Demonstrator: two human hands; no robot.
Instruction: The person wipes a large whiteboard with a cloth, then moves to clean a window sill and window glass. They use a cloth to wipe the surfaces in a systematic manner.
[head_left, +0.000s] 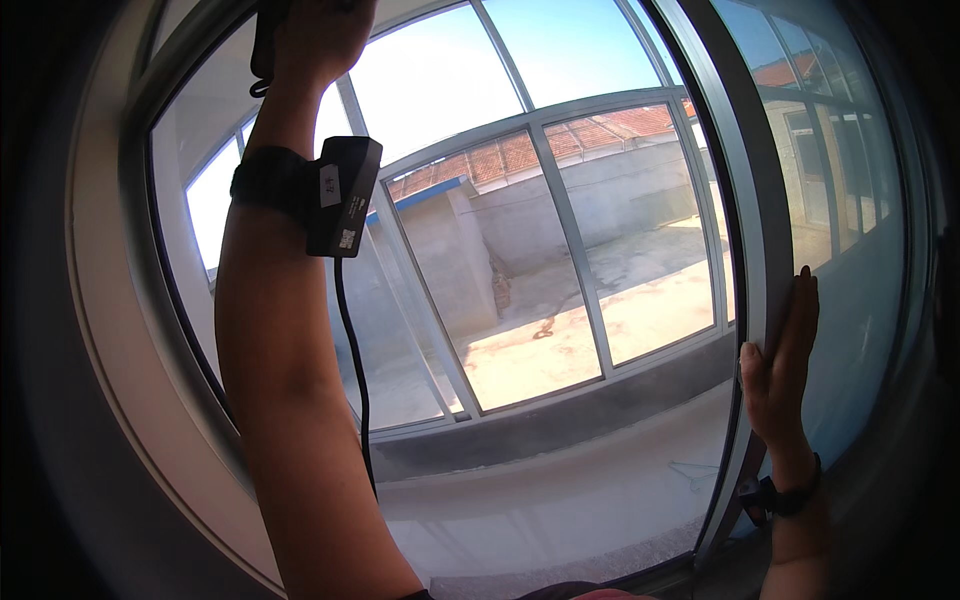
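Observation:
At the top edge, my left hand (326, 34) is raised against the upper left of the window, its fingers cut off by the picture's rim. A dark object (264, 45) with a small loop shows beside that hand; whether it is held is hidden. My right hand (780, 375) lies along the metal stile (765, 247) of a sliding window sash, thumb over its left edge and fingers straight up its right side. Between my arms is a large glass pane (525, 480). A second, bluish pane (847, 322) reflects windows at the right.
My left wrist carries a strapped black box (343, 196) with a hanging cable (352, 360). A smaller black device (756, 499) sits on my right wrist. The window surround (105, 247) curves along the left. Beyond the glass are another framed window (570, 240), a wall and tiled roofs.

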